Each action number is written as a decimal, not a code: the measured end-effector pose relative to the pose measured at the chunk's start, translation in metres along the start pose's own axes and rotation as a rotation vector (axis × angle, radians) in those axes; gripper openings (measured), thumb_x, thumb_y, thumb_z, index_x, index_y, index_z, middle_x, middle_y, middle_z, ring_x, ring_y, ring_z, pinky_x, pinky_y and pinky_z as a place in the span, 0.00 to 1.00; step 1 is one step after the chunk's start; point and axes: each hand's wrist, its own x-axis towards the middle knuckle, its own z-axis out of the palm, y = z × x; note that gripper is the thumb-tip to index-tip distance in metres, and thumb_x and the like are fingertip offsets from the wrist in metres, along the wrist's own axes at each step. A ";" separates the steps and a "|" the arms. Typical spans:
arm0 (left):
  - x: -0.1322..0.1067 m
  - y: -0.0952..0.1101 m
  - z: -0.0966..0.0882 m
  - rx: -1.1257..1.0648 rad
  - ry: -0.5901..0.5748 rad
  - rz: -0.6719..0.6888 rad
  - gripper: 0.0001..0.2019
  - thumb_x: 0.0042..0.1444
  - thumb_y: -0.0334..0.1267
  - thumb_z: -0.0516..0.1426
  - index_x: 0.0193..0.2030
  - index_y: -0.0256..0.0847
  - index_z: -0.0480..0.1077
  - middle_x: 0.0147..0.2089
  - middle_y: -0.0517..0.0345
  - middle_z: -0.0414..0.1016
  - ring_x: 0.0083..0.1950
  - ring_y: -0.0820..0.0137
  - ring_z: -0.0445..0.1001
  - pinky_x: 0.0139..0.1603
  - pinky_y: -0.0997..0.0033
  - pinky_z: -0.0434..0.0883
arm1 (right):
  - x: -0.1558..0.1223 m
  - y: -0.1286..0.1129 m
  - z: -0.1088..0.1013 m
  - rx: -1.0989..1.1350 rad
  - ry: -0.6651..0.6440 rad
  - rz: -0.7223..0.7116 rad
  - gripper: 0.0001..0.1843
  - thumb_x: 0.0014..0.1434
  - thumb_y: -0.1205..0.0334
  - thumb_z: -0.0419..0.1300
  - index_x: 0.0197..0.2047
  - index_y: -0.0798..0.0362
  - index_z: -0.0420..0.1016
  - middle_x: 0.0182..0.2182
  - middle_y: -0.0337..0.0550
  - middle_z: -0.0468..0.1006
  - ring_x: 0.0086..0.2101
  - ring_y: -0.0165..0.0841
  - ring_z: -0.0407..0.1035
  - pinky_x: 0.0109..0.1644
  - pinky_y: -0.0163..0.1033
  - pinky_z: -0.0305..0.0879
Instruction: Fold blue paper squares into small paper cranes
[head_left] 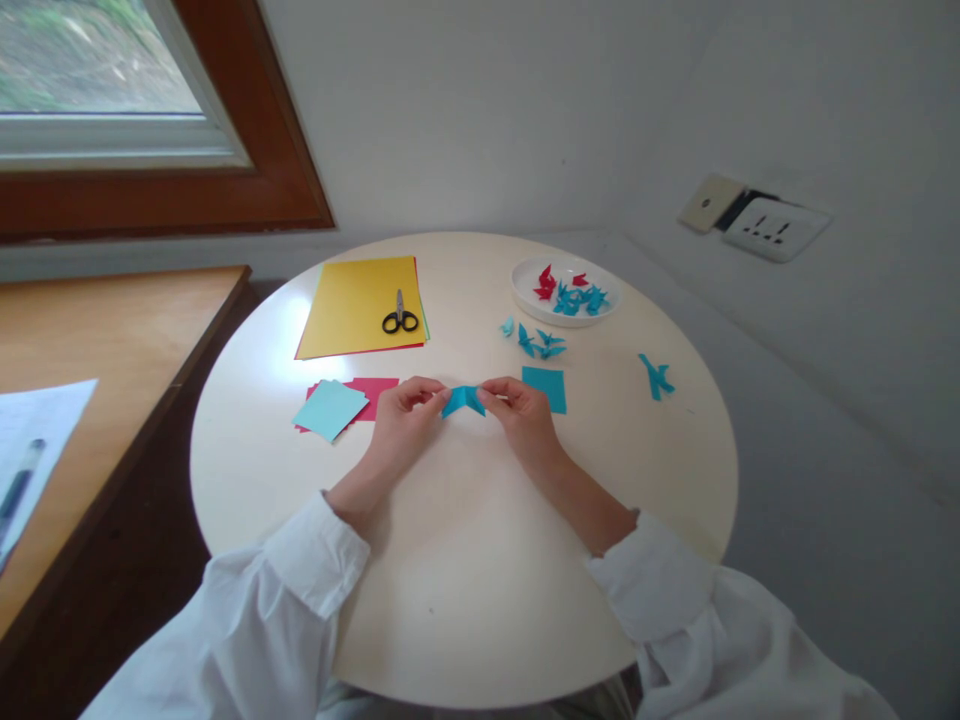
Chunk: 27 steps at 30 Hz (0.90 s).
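The left hand (pixel 409 415) and right hand (pixel 525 412) each pinch an end of a small creased blue paper piece (pixel 464 400) — held between them, over the round cream-coloured table (pixel 465 600). Sound practice: even grip, edges matched, middle crease sharp — pull light, to avoid tearing.

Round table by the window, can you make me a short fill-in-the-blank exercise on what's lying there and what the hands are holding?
1. The left hand and right hand together pinch a folded piece of blue ____.
2. The scissors with ____ handles lie on the yellow sheet.
3. The white plate holds small folded shapes in blue and ____.
4. The topmost pale square lies to the ____ of both hands.

Missing words: paper; black; red; left.
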 end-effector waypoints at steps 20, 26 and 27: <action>-0.001 -0.002 0.002 0.076 -0.201 -0.005 0.10 0.49 0.43 0.58 0.28 0.37 0.71 0.26 0.60 0.71 0.27 0.74 0.65 0.27 0.75 0.61 | 0.000 0.001 0.001 -0.007 -0.135 -0.027 0.10 0.42 0.56 0.63 0.24 0.54 0.72 0.22 0.40 0.75 0.25 0.30 0.67 0.30 0.36 0.62; 0.000 -0.001 0.003 0.092 -0.193 0.018 0.09 0.48 0.41 0.58 0.28 0.36 0.71 0.26 0.58 0.72 0.28 0.73 0.67 0.29 0.74 0.62 | -0.001 0.000 0.000 -0.113 -0.199 -0.102 0.09 0.45 0.57 0.61 0.24 0.54 0.72 0.23 0.41 0.75 0.25 0.30 0.66 0.29 0.35 0.59; -0.001 -0.001 0.003 0.096 -0.193 0.024 0.09 0.48 0.40 0.57 0.28 0.36 0.71 0.26 0.57 0.72 0.29 0.73 0.67 0.29 0.74 0.62 | -0.001 0.000 0.000 -0.127 -0.197 -0.111 0.09 0.45 0.57 0.61 0.24 0.55 0.72 0.22 0.41 0.75 0.25 0.30 0.66 0.28 0.35 0.59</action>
